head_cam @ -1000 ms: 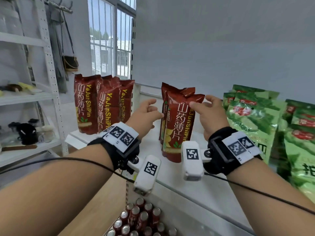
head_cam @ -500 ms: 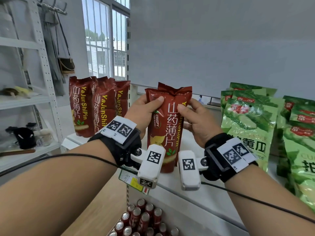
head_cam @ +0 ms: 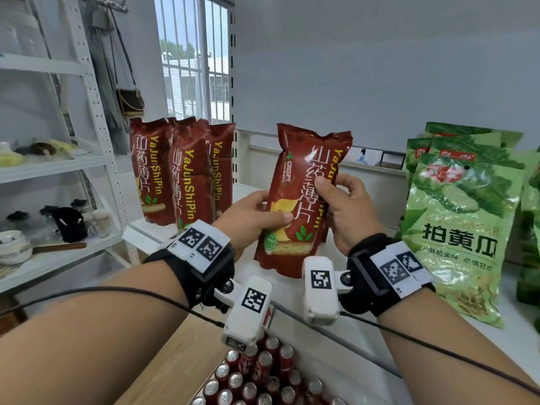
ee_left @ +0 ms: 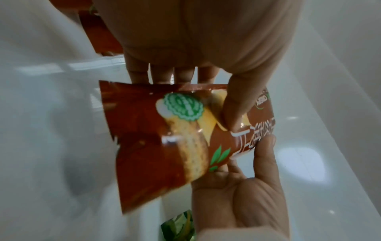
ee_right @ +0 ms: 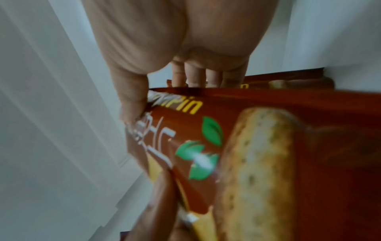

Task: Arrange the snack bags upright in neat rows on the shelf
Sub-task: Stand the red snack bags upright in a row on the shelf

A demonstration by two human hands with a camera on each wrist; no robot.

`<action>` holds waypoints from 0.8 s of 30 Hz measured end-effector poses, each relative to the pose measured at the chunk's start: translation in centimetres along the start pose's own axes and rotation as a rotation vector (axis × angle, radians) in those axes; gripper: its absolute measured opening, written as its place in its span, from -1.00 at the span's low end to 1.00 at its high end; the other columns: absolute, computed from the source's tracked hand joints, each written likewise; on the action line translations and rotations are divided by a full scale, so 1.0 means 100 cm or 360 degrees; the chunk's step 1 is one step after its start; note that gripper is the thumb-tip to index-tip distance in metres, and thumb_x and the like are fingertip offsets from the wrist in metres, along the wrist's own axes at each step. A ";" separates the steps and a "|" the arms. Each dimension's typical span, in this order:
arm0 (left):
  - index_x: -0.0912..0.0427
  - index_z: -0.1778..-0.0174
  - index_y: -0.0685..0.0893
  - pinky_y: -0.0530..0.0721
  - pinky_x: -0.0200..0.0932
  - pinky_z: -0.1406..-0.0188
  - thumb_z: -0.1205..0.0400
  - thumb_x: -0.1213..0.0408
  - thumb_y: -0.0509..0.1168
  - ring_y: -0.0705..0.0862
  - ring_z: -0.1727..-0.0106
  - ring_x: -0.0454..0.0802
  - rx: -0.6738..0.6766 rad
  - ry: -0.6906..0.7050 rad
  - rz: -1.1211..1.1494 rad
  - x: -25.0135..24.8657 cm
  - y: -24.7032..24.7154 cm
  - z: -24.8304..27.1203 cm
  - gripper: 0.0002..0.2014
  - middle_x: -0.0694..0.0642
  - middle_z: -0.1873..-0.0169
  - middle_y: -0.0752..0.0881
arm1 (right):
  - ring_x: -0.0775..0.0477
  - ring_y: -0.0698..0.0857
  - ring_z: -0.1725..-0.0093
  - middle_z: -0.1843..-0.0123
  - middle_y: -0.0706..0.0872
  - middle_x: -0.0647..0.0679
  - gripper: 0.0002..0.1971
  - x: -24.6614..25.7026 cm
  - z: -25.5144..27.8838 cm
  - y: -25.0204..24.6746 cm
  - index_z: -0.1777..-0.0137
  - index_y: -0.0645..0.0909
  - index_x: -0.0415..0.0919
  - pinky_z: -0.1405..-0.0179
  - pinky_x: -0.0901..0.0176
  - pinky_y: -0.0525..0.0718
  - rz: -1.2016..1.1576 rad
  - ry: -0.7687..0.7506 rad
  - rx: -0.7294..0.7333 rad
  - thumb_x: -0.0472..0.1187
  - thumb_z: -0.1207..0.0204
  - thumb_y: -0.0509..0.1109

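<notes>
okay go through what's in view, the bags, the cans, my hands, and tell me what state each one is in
Held red bag: lifted off the shelf, tilted.
Left hand: grips it.
Right hand: grips it.
Red bags at the left: upright, rowed.
Green bags: upright.
Cans: upright, below.

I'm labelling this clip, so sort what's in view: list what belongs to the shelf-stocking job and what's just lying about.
Part of the job:
held red bag, gripped by left hand and right hand
red bags standing
green bags
shelf

Just lying about:
cans
handbag
side rack
</notes>
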State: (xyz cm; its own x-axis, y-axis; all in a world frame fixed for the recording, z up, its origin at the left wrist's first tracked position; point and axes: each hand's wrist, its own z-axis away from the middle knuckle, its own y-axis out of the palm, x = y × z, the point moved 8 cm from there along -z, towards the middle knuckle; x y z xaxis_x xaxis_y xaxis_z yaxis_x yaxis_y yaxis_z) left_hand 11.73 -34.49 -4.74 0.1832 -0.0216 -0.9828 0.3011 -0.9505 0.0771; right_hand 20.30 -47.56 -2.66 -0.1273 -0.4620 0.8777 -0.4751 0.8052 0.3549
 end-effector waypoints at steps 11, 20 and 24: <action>0.05 -0.42 0.38 0.70 -0.21 0.43 -0.64 0.18 0.32 0.76 0.14 -0.06 -0.0341 -0.0026 0.0142 0.009 -0.029 -0.020 -0.56 0.11 -0.09 0.73 | 0.04 0.76 0.24 0.23 0.79 0.06 -0.76 -0.043 0.005 0.018 -0.01 0.52 -0.09 0.24 0.08 0.71 0.0067 0.0331 0.0482 -0.37 -0.42 0.40; 0.18 -0.30 0.58 0.76 -0.04 0.32 -0.71 -0.07 0.11 0.78 0.16 0.08 -0.0343 -0.0199 -0.0060 0.023 -0.029 -0.033 -0.57 0.25 -0.11 0.73 | 0.12 0.78 0.08 -0.13 0.70 0.05 -0.29 -0.037 0.012 0.023 -0.37 0.44 0.09 0.33 0.27 0.69 0.0181 0.0235 0.0638 -0.29 -0.17 0.48; 0.17 -0.48 0.40 0.77 -0.05 0.46 -0.72 -0.03 0.12 0.78 0.47 0.02 -0.0339 -0.0267 0.0022 0.033 -0.029 -0.032 -0.53 0.25 0.02 0.73 | -0.06 0.73 -0.10 -0.27 0.64 -0.09 -0.21 -0.040 0.009 0.016 -0.41 0.45 -0.13 0.18 0.09 0.74 0.0221 0.0230 0.0539 -0.41 -0.12 0.60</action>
State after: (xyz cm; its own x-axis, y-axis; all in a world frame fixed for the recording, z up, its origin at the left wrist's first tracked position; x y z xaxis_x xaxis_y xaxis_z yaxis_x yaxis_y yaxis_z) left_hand 14.46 -30.80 -7.70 0.0366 -0.1022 -0.9941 0.4928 -0.8635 0.1069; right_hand 19.27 -44.73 -5.89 -0.0980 -0.2807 0.9548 -0.7257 0.6767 0.1244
